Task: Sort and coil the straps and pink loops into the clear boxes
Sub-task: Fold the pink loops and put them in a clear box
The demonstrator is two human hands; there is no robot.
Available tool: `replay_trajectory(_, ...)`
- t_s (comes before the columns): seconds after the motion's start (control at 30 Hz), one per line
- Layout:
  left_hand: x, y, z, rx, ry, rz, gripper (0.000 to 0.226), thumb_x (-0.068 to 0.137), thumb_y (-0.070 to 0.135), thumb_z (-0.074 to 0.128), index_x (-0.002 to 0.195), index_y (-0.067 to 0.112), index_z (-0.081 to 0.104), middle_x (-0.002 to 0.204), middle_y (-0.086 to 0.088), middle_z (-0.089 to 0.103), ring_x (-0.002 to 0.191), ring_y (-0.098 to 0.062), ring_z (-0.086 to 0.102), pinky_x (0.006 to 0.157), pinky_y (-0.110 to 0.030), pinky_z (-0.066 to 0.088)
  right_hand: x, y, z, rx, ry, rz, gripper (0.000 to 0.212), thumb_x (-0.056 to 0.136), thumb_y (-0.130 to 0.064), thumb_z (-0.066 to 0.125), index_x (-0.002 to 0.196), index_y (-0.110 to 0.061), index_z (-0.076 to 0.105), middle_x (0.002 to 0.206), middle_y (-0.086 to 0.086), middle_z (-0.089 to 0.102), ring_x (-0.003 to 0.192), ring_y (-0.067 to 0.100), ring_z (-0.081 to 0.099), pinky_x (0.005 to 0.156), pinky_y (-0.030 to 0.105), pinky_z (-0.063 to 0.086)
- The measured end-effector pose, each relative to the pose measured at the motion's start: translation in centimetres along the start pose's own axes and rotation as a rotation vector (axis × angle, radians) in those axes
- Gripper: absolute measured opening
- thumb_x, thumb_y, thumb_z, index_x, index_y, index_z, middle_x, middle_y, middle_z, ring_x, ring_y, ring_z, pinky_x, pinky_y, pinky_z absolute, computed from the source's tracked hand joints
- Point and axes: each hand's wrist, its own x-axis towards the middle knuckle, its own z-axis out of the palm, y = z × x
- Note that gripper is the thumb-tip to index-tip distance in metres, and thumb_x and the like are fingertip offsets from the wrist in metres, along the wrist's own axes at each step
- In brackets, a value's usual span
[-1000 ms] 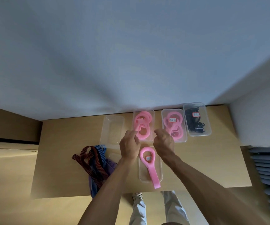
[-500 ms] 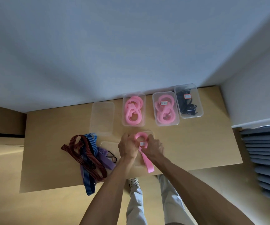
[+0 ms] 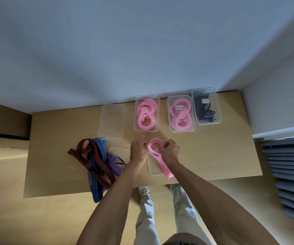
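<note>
Both hands are on the pink loop (image 3: pixel 157 152) near the table's (image 3: pixel 213 152) front edge: left hand (image 3: pixel 139 150) pinches its curled end, right hand (image 3: pixel 170 150) grips the other side, its tail trailing over a clear box (image 3: pixel 153 169). Along the back edge sit two boxes of coiled pink loops (image 3: pixel 146 114) (image 3: pixel 180 114). Striped straps (image 3: pixel 93 160) are heaped toward the front-left corner.
</note>
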Motion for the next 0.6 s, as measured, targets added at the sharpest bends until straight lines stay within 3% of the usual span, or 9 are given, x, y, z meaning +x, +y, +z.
replay_trajectory(0.13, 0.1, -0.4, 0.4, 0.014, -0.009, 0.024, 0.021, 0.085, -0.006, 0.054, 0.084, 0.004, 0.072, 0.081, -0.009, 0.068, 0.08, -0.027, 0.059, 0.07, -0.031, 0.041, 0.8, 0.6, 0.1, 0.038, 0.007, 0.021, 0.017, 0.08, -0.003, 0.066, 0.073, -0.009, 0.052, 0.072, 0.006, 0.056, 0.066, 0.024, 0.05, 0.058, 0.032, 0.042)
replay_trajectory(0.23, -0.1, -0.7, 0.8, 0.065, -0.011, 0.008, 0.016, 0.084, -0.003, 0.054, 0.07, 0.002, 0.059, 0.069, -0.007, 0.056, 0.071, -0.026, 0.048, 0.062, -0.031, 0.032, 1.0, 0.9, 0.0, 0.093, -0.007, 0.057, 0.021, 0.078, -0.003, 0.063, 0.068, -0.014, 0.048, 0.064, -0.001, 0.051, 0.061, 0.021, 0.049, 0.052, 0.028, 0.038)
replay_trajectory(0.4, -0.3, -0.7, 0.7, 0.111, 0.001, -0.024, 0.012, 0.09, 0.006, 0.057, 0.088, 0.006, 0.069, 0.091, -0.009, 0.067, 0.087, -0.028, 0.059, 0.074, -0.038, 0.044, 1.1, 0.2, -0.2, 0.148, -0.057, 0.053, 0.014, 0.073, 0.0, 0.061, 0.073, -0.012, 0.055, 0.069, 0.001, 0.056, 0.061, 0.017, 0.052, 0.048, 0.025, 0.043)
replay_trajectory(0.47, -0.5, -0.5, 0.2, 0.025, 0.004, -0.053, 0.014, 0.089, 0.006, 0.06, 0.096, 0.008, 0.072, 0.093, -0.007, 0.07, 0.087, -0.026, 0.061, 0.073, -0.036, 0.045, 1.0, -0.4, -0.5, 0.172, -0.091, 0.062, 0.014, 0.071, 0.002, 0.065, 0.074, -0.011, 0.059, 0.072, 0.002, 0.06, 0.065, 0.017, 0.056, 0.051, 0.029, 0.05)
replay_trajectory(0.53, -0.8, -0.2, -0.5, -0.119, -0.031, -0.098, 0.014, 0.089, 0.005, 0.059, 0.093, 0.006, 0.073, 0.087, -0.009, 0.072, 0.081, -0.028, 0.061, 0.067, -0.038, 0.044, 0.7, -1.2, -1.0, 0.23, -0.132, 0.083, 0.016, 0.071, 0.006, 0.067, 0.074, -0.008, 0.06, 0.078, 0.008, 0.063, 0.072, 0.022, 0.061, 0.064, 0.039, 0.057)
replay_trajectory(0.6, -1.0, 0.4, -1.8, -0.285, -0.067, -0.174, 0.013, 0.09, 0.002, 0.06, 0.093, 0.0, 0.073, 0.09, -0.017, 0.073, 0.08, -0.028, 0.061, 0.069, -0.039, 0.044, 0.0, -2.3, -1.6, 0.29, -0.141, 0.103, 0.016, 0.073, 0.008, 0.067, 0.075, -0.006, 0.059, 0.082, 0.011, 0.064, 0.072, 0.024, 0.062, 0.062, 0.038, 0.057)
